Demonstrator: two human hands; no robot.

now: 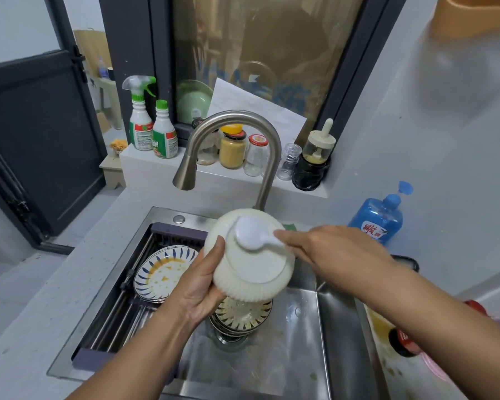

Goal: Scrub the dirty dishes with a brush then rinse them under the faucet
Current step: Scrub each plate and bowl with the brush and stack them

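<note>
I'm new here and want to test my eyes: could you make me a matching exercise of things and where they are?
1 white ribbed bowl
2 white brush
3 blue-patterned plate
4 blue flip-cap bottle

A in the sink rack
B on the counter, right of the faucet
C in the left hand
D in the right hand

Pairs: 1-C, 2-D, 3-A, 4-B.

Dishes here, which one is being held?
The white ribbed bowl, gripped by the left hand with the brush on its base; the patterned plate rests in the rack and the patterned stack sits below.
</note>
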